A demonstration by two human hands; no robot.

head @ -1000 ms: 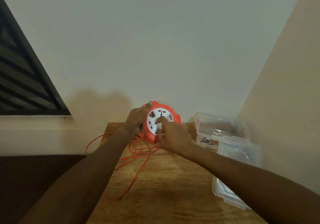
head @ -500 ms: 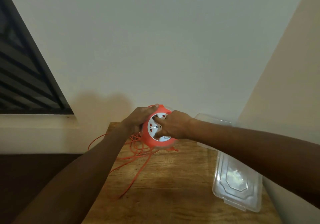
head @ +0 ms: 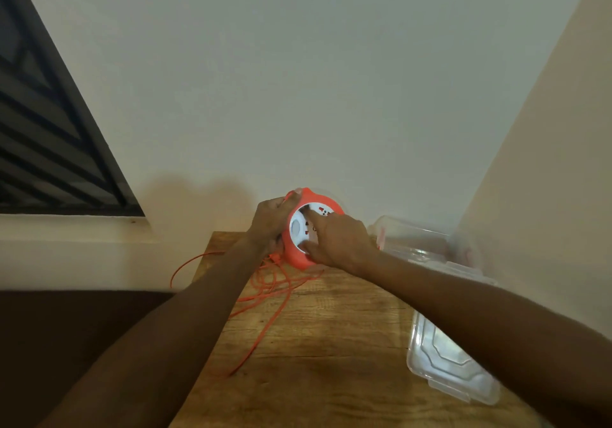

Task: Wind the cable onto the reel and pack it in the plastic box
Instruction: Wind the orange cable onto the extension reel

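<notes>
Now left hand (head: 270, 220) grips round orange plastic reel (head: 299, 258); right hand (head: 337, 240) fingers press its white face.

- Left hand (head: 270, 220): bare, no glove, ring or watch seen.
- Right hand (head: 341, 240): bare likewise.
- Both forearms bare to frame edge; no sleeve in view.
</notes>
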